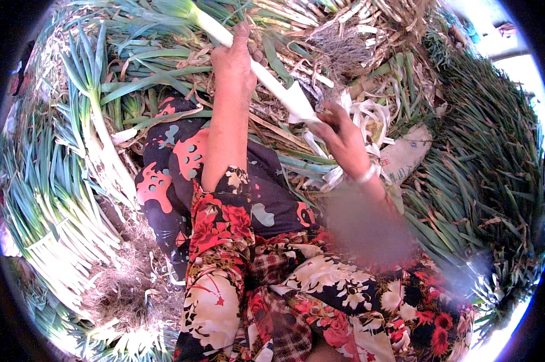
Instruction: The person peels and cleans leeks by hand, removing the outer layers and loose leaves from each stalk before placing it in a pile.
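Note:
A long green onion (pixel 274 86) slants across the upper middle, its green leaves at the upper left and its white end at the lower right. My left hand (pixel 233 60) is closed round its white shaft, just below the leaves. At the other end my right hand (pixel 345 137) has its fingers closed on the white tip. A pale flap of outer skin (pixel 298 99) stands away from the shaft close to those fingers. White stripped skins (pixel 374 117) lie in a heap beside and beyond my right hand. The exact grip of the right fingertips is partly hidden.
White-stalked green onions (pixel 73 247) are stacked at the left, with brown roots (pixel 125 283) toward me. Dark green leafy onions (pixel 483 163) form a large pile at the right. Dry leaves and rooted stalks (pixel 351 42) lie at the back. A pale printed sack piece (pixel 408 151) lies right of my hand.

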Action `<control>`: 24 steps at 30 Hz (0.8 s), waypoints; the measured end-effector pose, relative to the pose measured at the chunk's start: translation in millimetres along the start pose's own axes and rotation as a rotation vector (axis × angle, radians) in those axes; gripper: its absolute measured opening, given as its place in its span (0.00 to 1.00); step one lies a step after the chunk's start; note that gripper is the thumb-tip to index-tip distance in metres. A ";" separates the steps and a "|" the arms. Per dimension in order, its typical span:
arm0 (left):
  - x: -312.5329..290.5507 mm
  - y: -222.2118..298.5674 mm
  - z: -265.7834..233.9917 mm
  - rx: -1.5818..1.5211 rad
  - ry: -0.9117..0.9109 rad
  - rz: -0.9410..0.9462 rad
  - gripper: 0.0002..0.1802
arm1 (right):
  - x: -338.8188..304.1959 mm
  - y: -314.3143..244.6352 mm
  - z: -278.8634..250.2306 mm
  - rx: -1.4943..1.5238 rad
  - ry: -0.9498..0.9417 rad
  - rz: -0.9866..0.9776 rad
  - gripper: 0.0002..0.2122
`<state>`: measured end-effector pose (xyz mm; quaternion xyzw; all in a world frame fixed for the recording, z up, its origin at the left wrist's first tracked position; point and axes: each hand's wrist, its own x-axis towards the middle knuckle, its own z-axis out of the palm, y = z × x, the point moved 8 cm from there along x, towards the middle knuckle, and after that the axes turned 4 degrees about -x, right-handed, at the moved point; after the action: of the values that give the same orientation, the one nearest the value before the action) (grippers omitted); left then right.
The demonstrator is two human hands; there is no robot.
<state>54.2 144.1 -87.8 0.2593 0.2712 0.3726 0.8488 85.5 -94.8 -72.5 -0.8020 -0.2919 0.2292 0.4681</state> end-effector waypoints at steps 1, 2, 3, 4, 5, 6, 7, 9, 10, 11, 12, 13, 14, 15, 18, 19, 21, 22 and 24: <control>-1.3 3.5 -0.2 0.053 0.005 0.034 0.12 | 9.9 -30.2 5.1 -0.240 -0.036 -0.008 0.18; -3.0 0.3 -0.4 0.036 0.026 0.012 0.12 | 21.9 -31.9 8.5 -0.188 0.066 -0.110 0.12; -4.0 -4.5 4.5 0.020 0.040 -0.018 0.11 | 34.6 -12.9 6.9 -0.060 0.064 -0.103 0.10; -6.9 4.9 2.6 0.005 0.067 -0.017 0.11 | 43.8 -7.0 13.2 0.079 0.041 -0.116 0.09; -7.2 11.2 5.0 -0.016 0.007 0.001 0.10 | 46.1 -0.2 11.9 0.321 0.084 -0.081 0.07; -3.5 5.6 9.7 0.030 -0.008 0.027 0.11 | 37.5 5.9 -4.7 0.429 0.182 0.089 0.05; 4.3 -0.4 4.9 0.020 -0.013 0.030 0.10 | 49.0 31.0 -14.5 1.020 0.028 0.056 0.04; 12.3 1.3 -15.3 0.032 0.032 0.063 0.09 | 58.6 68.9 -53.9 1.557 -0.061 0.056 0.02; 9.6 8.9 -12.6 0.036 0.049 0.076 0.08 | 49.5 70.5 -74.9 1.487 0.046 0.064 0.01; 7.4 13.4 -10.7 0.041 0.064 0.089 0.08 | 39.9 70.3 -82.4 1.225 0.087 0.087 0.03; 11.1 10.3 -14.5 0.056 0.036 0.096 0.08 | 30.9 62.9 -73.7 0.932 0.079 0.046 0.08; 16.8 6.6 -18.1 0.072 0.010 0.104 0.08 | 26.4 53.0 -57.1 0.753 0.044 0.024 0.12; 15.2 13.7 -18.8 0.089 -0.016 0.122 0.08 | 23.6 21.9 -36.8 0.579 0.001 -0.005 0.17; 3.0 16.6 -14.9 0.062 0.001 0.094 0.08 | 25.1 2.0 -16.5 0.462 -0.127 -0.062 0.22; 6.6 5.0 -10.4 0.115 0.053 0.059 0.08 | 42.1 -33.1 17.6 0.343 -0.157 -0.221 0.20; 13.6 -2.1 -11.7 0.093 0.041 0.065 0.08 | 50.2 -25.1 28.2 0.268 -0.222 -0.141 0.17; 18.7 -1.6 -17.8 0.150 0.068 0.142 0.08 | 59.4 -9.7 45.4 0.122 -0.360 0.014 0.11; 18.7 3.5 -20.5 0.178 0.083 0.185 0.07 | 58.6 -28.6 36.1 -0.063 -0.211 -0.233 0.04; 18.7 11.0 -33.7 0.158 0.137 0.146 0.07 | 36.4 -37.6 21.5 -0.394 -0.264 -0.271 0.04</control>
<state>37.5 173.0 -109.9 0.3183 0.3375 0.4278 0.7758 88.5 -42.0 -52.5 -0.7944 -0.4941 0.2059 0.2871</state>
